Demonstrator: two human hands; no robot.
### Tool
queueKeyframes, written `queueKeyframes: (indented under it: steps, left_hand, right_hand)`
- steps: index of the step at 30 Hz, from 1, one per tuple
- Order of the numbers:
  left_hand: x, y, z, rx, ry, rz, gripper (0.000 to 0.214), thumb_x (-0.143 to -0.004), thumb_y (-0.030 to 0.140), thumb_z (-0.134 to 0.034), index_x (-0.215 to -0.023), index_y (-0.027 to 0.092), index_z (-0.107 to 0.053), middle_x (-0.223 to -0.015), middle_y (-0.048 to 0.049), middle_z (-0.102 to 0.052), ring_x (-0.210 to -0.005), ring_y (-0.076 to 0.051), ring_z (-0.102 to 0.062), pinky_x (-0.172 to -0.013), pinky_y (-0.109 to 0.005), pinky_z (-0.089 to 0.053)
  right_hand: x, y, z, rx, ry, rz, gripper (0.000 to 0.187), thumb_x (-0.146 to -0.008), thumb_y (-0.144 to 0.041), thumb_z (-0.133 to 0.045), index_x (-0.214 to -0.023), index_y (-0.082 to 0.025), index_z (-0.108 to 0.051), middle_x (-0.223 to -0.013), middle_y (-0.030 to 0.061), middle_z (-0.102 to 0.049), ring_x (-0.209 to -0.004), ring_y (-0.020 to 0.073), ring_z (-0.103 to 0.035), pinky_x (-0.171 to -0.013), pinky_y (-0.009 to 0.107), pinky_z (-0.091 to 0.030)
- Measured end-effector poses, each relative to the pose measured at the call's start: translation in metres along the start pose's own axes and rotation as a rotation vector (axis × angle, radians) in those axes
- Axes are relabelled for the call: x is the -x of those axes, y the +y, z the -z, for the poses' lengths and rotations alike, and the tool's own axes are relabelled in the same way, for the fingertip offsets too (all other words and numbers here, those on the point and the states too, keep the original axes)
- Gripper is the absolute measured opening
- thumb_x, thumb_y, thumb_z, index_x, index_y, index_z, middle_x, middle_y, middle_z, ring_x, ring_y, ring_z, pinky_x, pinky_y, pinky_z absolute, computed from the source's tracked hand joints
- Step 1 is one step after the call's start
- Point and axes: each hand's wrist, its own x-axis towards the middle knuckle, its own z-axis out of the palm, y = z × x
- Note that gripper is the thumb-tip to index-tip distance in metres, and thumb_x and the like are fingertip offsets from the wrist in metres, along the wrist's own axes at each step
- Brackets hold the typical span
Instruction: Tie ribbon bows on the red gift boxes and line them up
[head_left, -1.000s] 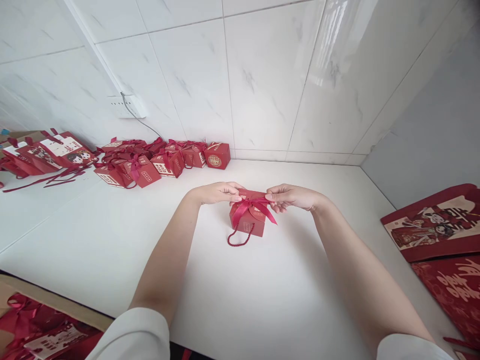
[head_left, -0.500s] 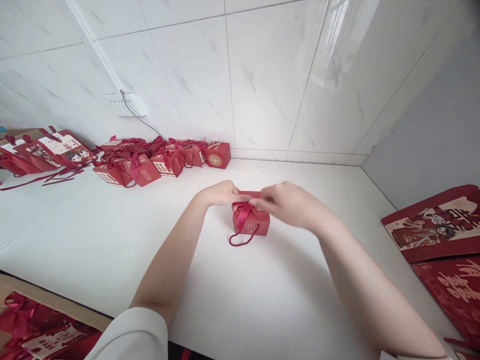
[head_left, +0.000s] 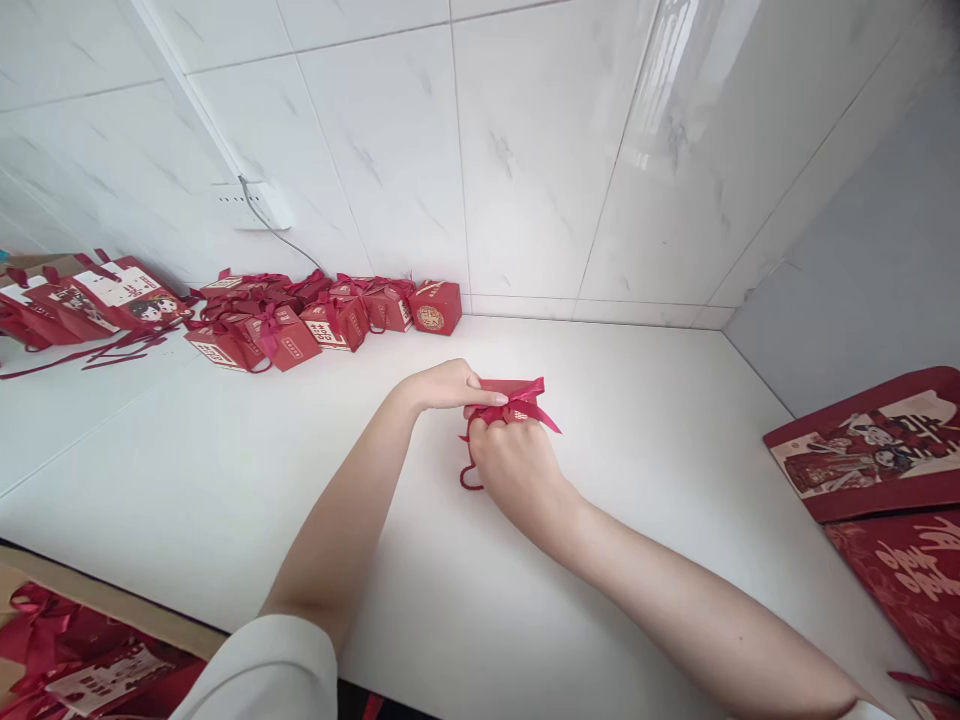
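Observation:
A small red gift box (head_left: 517,390) with a red ribbon (head_left: 534,408) stands on the white table (head_left: 645,440), mostly hidden behind my hands. My left hand (head_left: 448,385) pinches the ribbon at the box's top left corner. My right hand (head_left: 511,462) sits in front of the box, fingers curled and closed on the ribbon at its top. A red cord handle (head_left: 466,477) hangs down the box's front left.
A row of several finished red boxes (head_left: 322,318) lines the tiled wall at the back left. Flat red printed bags (head_left: 112,298) lie far left, more red bags (head_left: 870,450) at the right edge. A carton with red items (head_left: 67,650) is at bottom left.
My right hand has swung from the box's right side across to its front and closed on the ribbon. The left hand has stayed at the top left corner.

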Motion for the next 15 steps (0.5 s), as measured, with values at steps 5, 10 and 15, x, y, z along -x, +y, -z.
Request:
queueKeyframes:
  steps: [5,10,15]
  left_hand:
    - [0.001,0.005,-0.001,0.004,0.001,0.039,0.047,-0.061,0.057,-0.069,-0.045,0.016,-0.053,-0.054,-0.0015,-0.052,-0.054,-0.012,-0.042,-0.053,-0.029,-0.029]
    - [0.001,0.006,-0.002,-0.010,-0.003,0.057,0.045,-0.059,0.054,-0.071,-0.044,0.017,-0.051,-0.052,0.0002,-0.044,-0.050,-0.010,-0.033,-0.051,-0.029,-0.023]
    - [-0.002,0.004,-0.005,0.014,0.004,0.060,0.047,-0.058,0.056,-0.072,-0.043,0.017,-0.050,-0.051,0.0002,-0.042,-0.050,-0.011,-0.033,-0.052,-0.030,-0.022]
  right_hand:
    - [0.000,0.000,0.001,0.096,-0.003,0.111,0.024,-0.072,0.005,-0.047,-0.082,-0.008,-0.065,-0.062,0.0098,-0.062,-0.055,0.0182,-0.058,-0.048,0.026,-0.036]
    - [0.003,0.003,0.013,0.073,-0.141,0.193,0.020,-0.069,0.005,-0.051,-0.069,-0.010,-0.064,-0.058,0.0079,-0.059,-0.055,0.0189,-0.057,-0.049,0.028,-0.035]
    - [0.007,0.005,0.022,0.049,-0.244,0.200,0.019,-0.070,0.004,-0.053,-0.066,-0.012,-0.063,-0.057,0.0075,-0.058,-0.056,0.0197,-0.057,-0.054,0.030,-0.035]
